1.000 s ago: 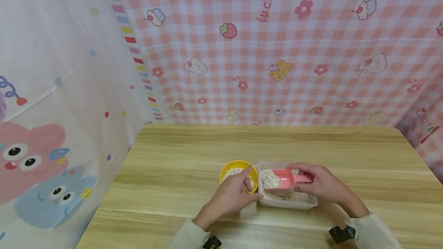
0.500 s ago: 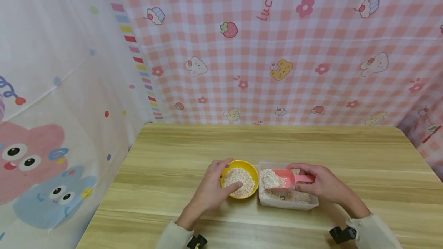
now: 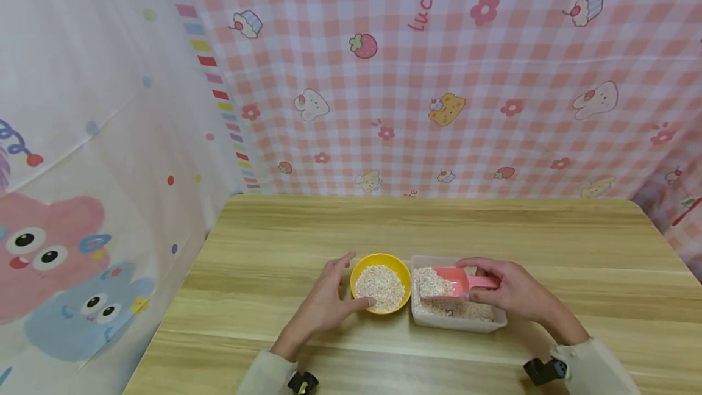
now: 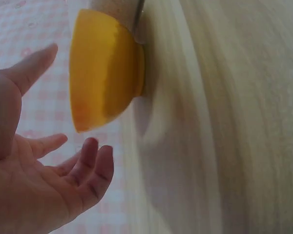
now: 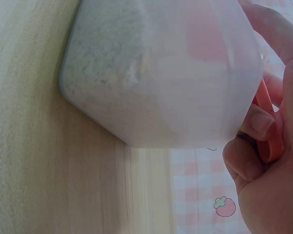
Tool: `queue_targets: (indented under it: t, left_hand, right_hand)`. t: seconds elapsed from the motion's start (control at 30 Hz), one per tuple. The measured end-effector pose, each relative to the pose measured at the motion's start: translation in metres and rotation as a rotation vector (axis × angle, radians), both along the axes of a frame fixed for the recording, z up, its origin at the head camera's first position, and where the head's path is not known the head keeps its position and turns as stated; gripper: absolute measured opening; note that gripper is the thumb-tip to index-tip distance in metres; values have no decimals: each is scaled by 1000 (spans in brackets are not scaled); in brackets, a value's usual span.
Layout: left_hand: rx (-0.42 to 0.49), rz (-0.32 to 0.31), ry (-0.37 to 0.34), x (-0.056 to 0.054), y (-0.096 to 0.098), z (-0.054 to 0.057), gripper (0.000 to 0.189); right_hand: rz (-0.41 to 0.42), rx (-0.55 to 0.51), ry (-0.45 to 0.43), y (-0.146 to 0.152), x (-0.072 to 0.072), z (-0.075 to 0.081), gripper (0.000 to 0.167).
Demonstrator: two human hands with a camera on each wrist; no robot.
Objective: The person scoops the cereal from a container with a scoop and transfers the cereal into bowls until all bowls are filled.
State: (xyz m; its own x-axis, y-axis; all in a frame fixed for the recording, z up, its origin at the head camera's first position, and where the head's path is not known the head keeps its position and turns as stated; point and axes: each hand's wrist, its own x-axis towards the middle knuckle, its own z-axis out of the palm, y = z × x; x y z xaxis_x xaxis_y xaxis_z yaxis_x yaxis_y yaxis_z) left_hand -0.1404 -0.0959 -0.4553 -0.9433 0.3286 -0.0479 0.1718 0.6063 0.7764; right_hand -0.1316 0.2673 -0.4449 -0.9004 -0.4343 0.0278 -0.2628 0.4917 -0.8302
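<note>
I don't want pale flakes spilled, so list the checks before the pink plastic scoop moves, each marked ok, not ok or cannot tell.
1. Pink plastic scoop gripped by its handle in the right hand: ok.
2. Pale flakes loaded in it, at the mouth of the translucent rectangular plastic container: ok.
3. Round yellow bowl upright on the wood-grain table: ok.
4. Left hand steadying the bowl: not ok; the left wrist view shows a gap between them.
5. Enough room in the bowl: cannot tell; rim bare above the flakes inside, depth hidden.

Grips a pink scoop [image 3: 456,280] at a pale tub [image 3: 460,323] with right hand [image 3: 511,290]; has left hand [image 3: 325,305] beside yellow bowl [image 3: 379,259].
</note>
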Motion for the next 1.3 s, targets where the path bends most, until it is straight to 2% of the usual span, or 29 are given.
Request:
queue_targets:
  t: [0.13, 0.3, 0.73, 1.03, 1.3]
  left_hand:
    - [-10, -15, -46, -5, 1, -6, 103]
    - [28, -36, -82, -10, 3, -13, 112]
    - [47, -146, -110, -12, 8, -22, 121]
    - [72, -146, -135, -14, 11, -24, 119]
    - [102, -138, -183, -16, 11, -24, 119]
  right_hand:
    - [-9, 4, 4, 0, 0, -1, 49]
    - [5, -2, 15, 0, -1, -1, 49]
    - [12, -14, 1, -2, -1, -1, 49]
    - [-36, -19, -10, -2, 3, -1, 48]
    - [-37, -14, -1, -3, 2, 0, 49]
